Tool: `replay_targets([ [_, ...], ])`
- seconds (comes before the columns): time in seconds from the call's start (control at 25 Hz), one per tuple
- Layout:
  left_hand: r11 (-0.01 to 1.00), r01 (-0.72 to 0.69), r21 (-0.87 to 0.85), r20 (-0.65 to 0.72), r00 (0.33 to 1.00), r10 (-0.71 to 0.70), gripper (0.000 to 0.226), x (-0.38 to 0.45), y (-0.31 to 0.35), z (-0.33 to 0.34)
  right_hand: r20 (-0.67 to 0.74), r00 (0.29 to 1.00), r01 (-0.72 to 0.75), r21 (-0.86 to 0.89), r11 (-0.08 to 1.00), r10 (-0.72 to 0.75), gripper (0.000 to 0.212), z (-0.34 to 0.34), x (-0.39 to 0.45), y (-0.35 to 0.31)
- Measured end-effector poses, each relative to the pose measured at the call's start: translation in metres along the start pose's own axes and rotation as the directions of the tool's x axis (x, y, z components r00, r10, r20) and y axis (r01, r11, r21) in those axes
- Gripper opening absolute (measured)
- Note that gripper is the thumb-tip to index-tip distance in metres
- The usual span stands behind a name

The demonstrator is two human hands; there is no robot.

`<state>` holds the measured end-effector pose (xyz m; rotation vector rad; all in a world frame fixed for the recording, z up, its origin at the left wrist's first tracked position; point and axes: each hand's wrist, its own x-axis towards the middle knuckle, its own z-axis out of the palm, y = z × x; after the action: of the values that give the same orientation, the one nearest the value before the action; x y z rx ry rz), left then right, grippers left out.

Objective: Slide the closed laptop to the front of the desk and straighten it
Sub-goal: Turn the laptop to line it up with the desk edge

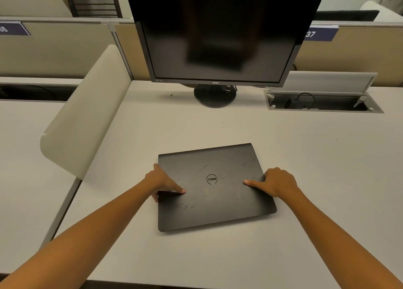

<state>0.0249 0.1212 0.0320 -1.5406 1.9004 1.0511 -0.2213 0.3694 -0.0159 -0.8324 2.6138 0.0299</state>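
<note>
A closed black laptop [218, 203] with a round logo on its lid lies flat on the pale desk [316, 168], slightly rotated so its right side sits farther back than square. My left hand [162, 183] grips its left edge, thumb on the lid and fingers wrapped around the side. On the right edge my right hand [275, 183] holds the same way, thumb stretched across the lid. Both forearms reach in from the bottom corners.
A dark monitor [218, 33] on a round stand [214, 95] stands at the back centre. An open cable hatch [322, 102] is set into the desk at back right. A curved divider panel [85, 125] rises along the left edge.
</note>
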Motion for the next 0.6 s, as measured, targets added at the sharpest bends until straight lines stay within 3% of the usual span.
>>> replay_targets([
  [0.08,0.978,-0.082,0.193,-0.140,0.984,0.110,0.145,-0.008,0.009,0.009,-0.082,0.997,0.025,0.086,0.996,-0.018,0.085,0.000,0.009,-0.007],
  [0.2,0.852,-0.200,0.484,-0.053,0.965,0.257,0.164,-0.020,0.024,0.038,-0.164,0.984,0.118,0.271,0.955,-0.075,0.085,-0.006,0.029,-0.025],
  [0.36,0.717,-0.348,0.604,0.164,0.935,0.315,0.171,-0.024,0.029,0.075,-0.115,0.974,0.223,0.368,0.902,-0.194,0.090,-0.020,0.061,-0.041],
  [0.44,0.677,-0.355,0.645,0.174,0.931,0.322,0.170,-0.022,0.026,0.081,-0.088,0.970,0.244,0.335,0.910,-0.228,0.081,-0.023,0.074,-0.043],
  [0.6,0.693,-0.373,0.617,0.206,0.926,0.315,0.170,-0.017,0.022,0.079,-0.062,0.973,0.231,0.344,0.910,-0.224,0.074,-0.026,0.086,-0.041],
])
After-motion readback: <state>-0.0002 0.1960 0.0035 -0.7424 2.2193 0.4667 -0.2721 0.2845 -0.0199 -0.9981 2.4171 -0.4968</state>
